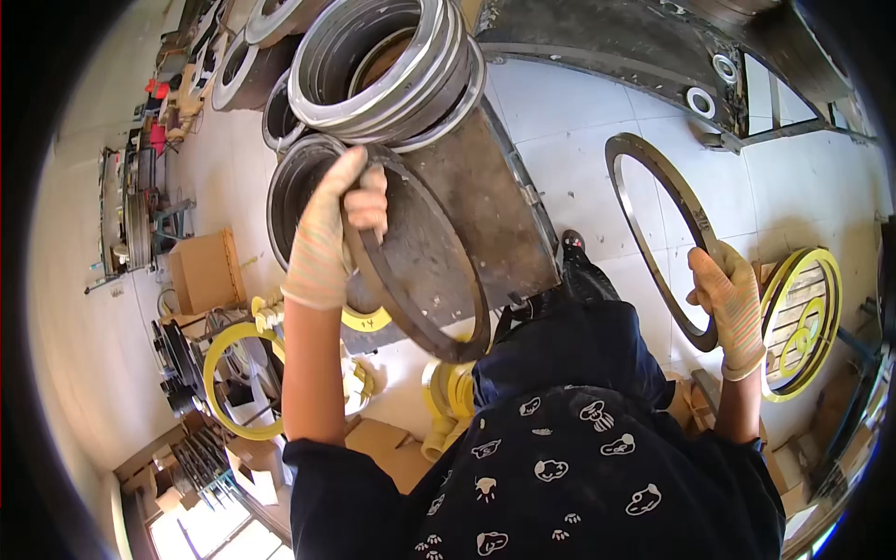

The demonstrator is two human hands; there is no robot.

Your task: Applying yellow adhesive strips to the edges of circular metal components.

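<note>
In each gloved hand I hold a large flat dark metal ring. My left hand (341, 219) is closed round the upper left rim of one metal ring (401, 303), tilted over the near part of a dark steel table (518, 219). Out to the right, my right hand (726, 294) grips the lower right rim of the other metal ring (658, 168), held up above the pale floor. Both gloves are pale and striped. Behind the left ring, a wide metal cylinder (289, 196) is partly hidden.
A stack of thick metal rings (439, 84) stands on the table's far end. Yellow rings (831, 308) lean at the right, and another yellow ring (217, 378) is at the lower left. A dark metal frame (597, 42) with small washers stands far right. A cardboard box (205, 271) sits left.
</note>
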